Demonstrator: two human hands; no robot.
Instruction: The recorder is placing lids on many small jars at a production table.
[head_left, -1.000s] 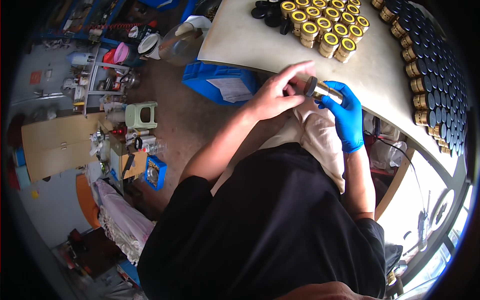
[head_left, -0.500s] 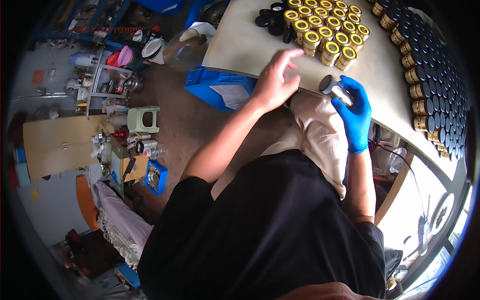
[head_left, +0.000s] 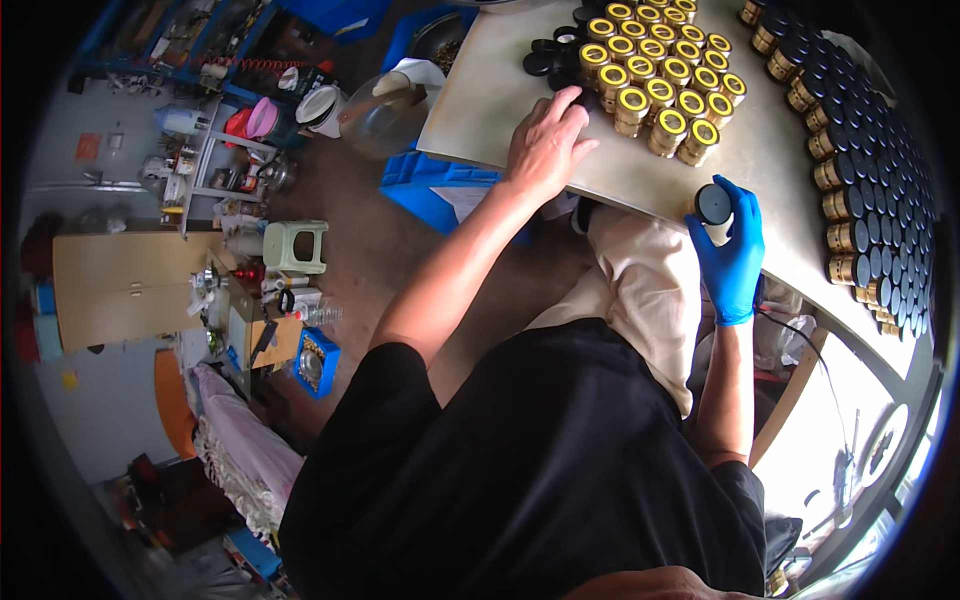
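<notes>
Left hand [head_left: 547, 148] beside loose black caps [head_left: 538, 64], gloved right hand [head_left: 732, 262] around a capped cylinder [head_left: 713, 205]

Hands are apart; the left's fingers spread, cap contact unclear. The right clasps its cylinder near the pale table's [head_left: 480, 105] edge. Beyond, yellow-ringed brass cylinders [head_left: 661, 104] stand uncapped; apparently far more, rightward, are black-capped rows [head_left: 842, 206].

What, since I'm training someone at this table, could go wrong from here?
The black-capped piece in the gloved right hand is near the edge of the table; if it slipped, it might fall. The bare left hand is close to the yellow-ringed pieces and might knock one over.
</notes>
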